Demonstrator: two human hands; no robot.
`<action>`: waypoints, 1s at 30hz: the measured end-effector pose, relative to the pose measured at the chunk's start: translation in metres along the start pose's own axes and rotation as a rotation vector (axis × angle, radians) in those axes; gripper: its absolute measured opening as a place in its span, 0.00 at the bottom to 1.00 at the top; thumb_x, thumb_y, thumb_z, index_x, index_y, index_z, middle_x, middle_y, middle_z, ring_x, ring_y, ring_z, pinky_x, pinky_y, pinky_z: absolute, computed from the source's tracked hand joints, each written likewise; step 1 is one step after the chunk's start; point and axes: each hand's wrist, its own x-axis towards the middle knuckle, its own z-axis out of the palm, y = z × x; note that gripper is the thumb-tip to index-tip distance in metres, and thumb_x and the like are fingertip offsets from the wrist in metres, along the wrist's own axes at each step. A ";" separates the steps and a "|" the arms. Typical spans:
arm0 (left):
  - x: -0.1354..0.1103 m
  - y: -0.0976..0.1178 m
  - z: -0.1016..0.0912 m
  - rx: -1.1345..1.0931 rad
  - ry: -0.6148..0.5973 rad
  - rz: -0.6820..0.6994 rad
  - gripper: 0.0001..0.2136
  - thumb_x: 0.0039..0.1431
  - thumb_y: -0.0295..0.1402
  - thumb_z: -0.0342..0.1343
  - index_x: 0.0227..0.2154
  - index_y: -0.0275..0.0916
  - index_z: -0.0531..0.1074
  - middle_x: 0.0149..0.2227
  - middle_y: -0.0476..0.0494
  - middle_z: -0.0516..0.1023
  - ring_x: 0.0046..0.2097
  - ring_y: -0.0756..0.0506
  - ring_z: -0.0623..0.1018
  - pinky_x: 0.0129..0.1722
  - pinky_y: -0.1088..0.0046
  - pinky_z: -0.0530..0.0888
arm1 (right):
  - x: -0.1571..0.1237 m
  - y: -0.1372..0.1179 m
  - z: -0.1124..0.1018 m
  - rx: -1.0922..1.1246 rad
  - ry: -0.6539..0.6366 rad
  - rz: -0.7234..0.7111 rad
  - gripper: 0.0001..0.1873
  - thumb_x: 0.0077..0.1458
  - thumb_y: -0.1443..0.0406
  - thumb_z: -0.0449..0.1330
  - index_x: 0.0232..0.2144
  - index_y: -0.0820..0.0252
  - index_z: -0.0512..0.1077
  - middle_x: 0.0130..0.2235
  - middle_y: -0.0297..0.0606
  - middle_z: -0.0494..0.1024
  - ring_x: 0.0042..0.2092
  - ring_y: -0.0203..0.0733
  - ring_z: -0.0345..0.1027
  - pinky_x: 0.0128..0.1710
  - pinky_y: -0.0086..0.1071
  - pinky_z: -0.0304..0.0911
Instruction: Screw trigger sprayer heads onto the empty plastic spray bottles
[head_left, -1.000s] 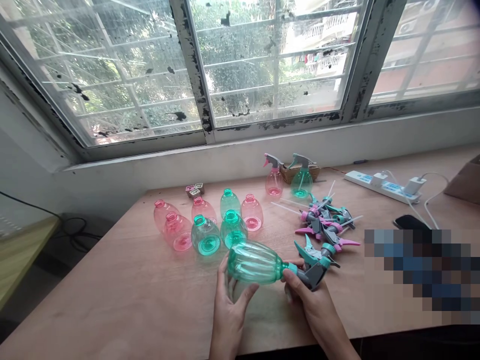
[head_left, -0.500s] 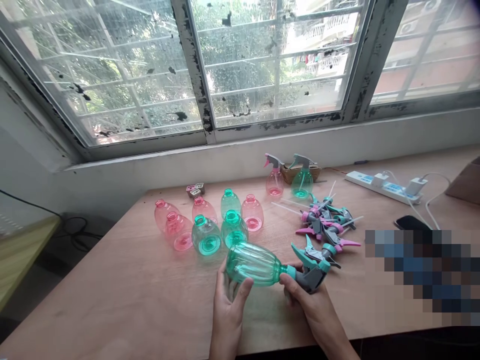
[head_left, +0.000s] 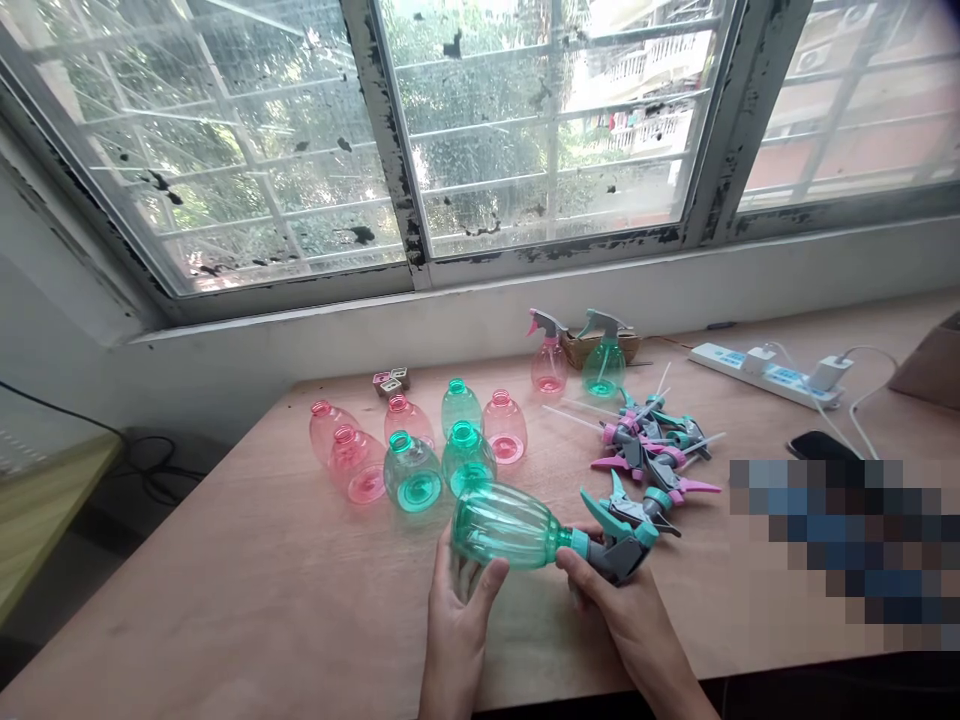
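Note:
A clear green spray bottle (head_left: 506,525) lies sideways in the air just above the table, its base to the left. My left hand (head_left: 463,600) is closed around its base end, thumb along the near side. At the neck, my right hand (head_left: 611,595) grips the grey and teal trigger head (head_left: 622,550), with the thumb by the teal collar. The head sits against the bottle's neck; whether it is fully screwed on I cannot tell. Right behind the held bottle stand open green bottles (head_left: 412,475) and pink bottles (head_left: 358,468), without heads.
Several loose trigger heads (head_left: 649,440) with tubes lie in a pile to the right. A pink spray bottle (head_left: 550,360) and a green one (head_left: 604,362) stand by a small brown box (head_left: 577,348) at the back. A power strip (head_left: 765,372) and a black phone (head_left: 825,447) lie farther right.
Almost nothing differs. Both hands keep their hold on the bottle and trigger head, with only a very slight shift.

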 end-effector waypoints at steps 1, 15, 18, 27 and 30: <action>0.001 0.000 -0.001 -0.009 -0.011 -0.011 0.37 0.52 0.46 0.75 0.64 0.45 0.71 0.63 0.36 0.80 0.66 0.32 0.77 0.64 0.59 0.76 | 0.000 0.000 -0.001 -0.010 -0.006 -0.004 0.27 0.49 0.48 0.77 0.40 0.61 0.78 0.20 0.28 0.71 0.22 0.38 0.61 0.24 0.33 0.60; -0.004 0.001 0.003 0.046 0.036 0.055 0.36 0.54 0.54 0.71 0.62 0.42 0.72 0.60 0.34 0.81 0.63 0.30 0.79 0.62 0.56 0.76 | -0.002 -0.004 0.003 0.023 0.006 -0.013 0.26 0.47 0.47 0.78 0.35 0.60 0.76 0.22 0.30 0.74 0.22 0.37 0.62 0.23 0.31 0.59; -0.004 0.007 0.003 0.075 0.066 0.051 0.33 0.57 0.53 0.70 0.61 0.42 0.74 0.59 0.36 0.82 0.65 0.31 0.78 0.64 0.56 0.75 | -0.003 -0.004 0.003 -0.004 0.006 -0.016 0.27 0.46 0.47 0.78 0.37 0.60 0.78 0.19 0.28 0.70 0.22 0.38 0.61 0.24 0.32 0.58; 0.004 -0.014 -0.004 0.034 -0.024 0.049 0.40 0.49 0.42 0.77 0.65 0.49 0.70 0.69 0.39 0.73 0.69 0.31 0.73 0.68 0.55 0.72 | 0.004 0.002 -0.003 0.089 0.061 0.003 0.26 0.51 0.45 0.76 0.36 0.57 0.74 0.26 0.34 0.78 0.22 0.38 0.64 0.22 0.31 0.59; 0.001 -0.014 0.000 0.044 -0.007 0.072 0.41 0.48 0.45 0.77 0.65 0.46 0.70 0.63 0.36 0.79 0.66 0.30 0.77 0.68 0.54 0.72 | 0.004 0.001 -0.003 0.084 0.055 0.006 0.26 0.50 0.46 0.76 0.36 0.57 0.74 0.26 0.33 0.77 0.23 0.37 0.64 0.22 0.30 0.60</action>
